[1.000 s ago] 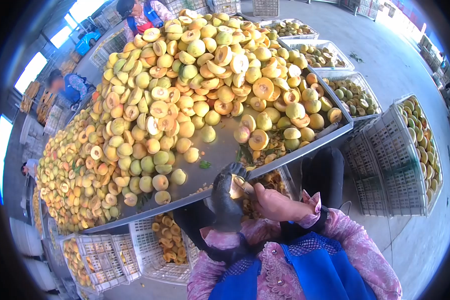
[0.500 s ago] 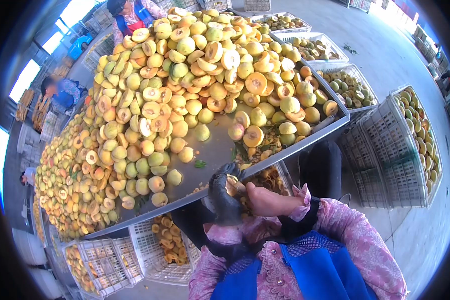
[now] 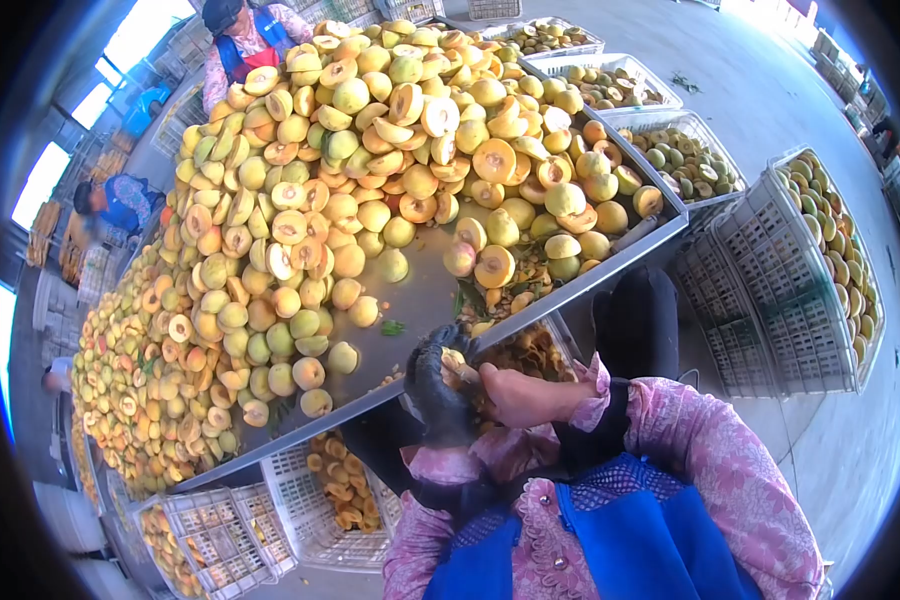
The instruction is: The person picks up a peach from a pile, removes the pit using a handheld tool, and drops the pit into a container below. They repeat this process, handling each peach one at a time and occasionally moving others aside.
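My left hand [image 3: 438,392], in a dark glove, is curled round a yellow peach half [image 3: 454,358] just off the front edge of the metal table. My right hand [image 3: 530,397], bare, is closed in a fist right beside it. A short tan-coloured tool [image 3: 468,375] sticks out of that fist and meets the fruit; its tip is hidden. Beyond both hands, a big heap of halved yellow peaches [image 3: 300,220] covers much of the metal table [image 3: 410,285]. Under the hands, a crate [image 3: 562,335] holds scraps and cut fruit.
Crates of peach halves [image 3: 345,485] stand below the table's front edge. To the right is a tall stack of white crates [image 3: 760,280], with more filled crates [image 3: 685,155] along the table's far right side. One co-worker [image 3: 245,45] stands behind the heap, another [image 3: 120,203] farther left.
The view has shifted slightly, so the heap sits a little further left and up. Both hands stay together at the fruit. The co-worker at the left has bent lower.
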Action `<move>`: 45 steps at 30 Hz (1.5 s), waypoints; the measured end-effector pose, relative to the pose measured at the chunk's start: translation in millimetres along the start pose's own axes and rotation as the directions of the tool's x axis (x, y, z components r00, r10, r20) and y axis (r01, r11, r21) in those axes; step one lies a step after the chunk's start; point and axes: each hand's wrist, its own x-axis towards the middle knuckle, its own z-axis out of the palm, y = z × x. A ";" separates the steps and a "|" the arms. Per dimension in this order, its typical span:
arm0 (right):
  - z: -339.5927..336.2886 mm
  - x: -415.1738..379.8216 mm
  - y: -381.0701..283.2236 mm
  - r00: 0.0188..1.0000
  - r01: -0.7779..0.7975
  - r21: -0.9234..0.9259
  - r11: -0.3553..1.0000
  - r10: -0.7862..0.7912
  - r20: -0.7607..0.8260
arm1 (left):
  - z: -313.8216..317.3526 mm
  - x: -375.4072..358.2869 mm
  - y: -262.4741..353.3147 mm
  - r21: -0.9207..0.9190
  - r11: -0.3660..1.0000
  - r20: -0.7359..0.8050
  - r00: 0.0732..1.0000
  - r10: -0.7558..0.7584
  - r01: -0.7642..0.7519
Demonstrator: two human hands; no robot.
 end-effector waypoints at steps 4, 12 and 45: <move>-5.0 4.8 -6.7 0.989 -0.075 0.233 0.970 0.042 0.143 | -4.6 0.2 1.3 -0.117 0.990 0.010 0.997 -0.074 0.075; 3.5 14.7 3.6 0.994 0.098 0.035 0.995 -0.099 0.048 | -21.6 5.2 8.4 0.134 0.990 0.074 0.997 0.037 -0.047; 1.1 6.1 -12.6 0.992 -0.075 -0.024 0.997 0.077 0.105 | -24.6 -1.9 3.4 0.231 0.964 0.079 0.990 0.117 -0.132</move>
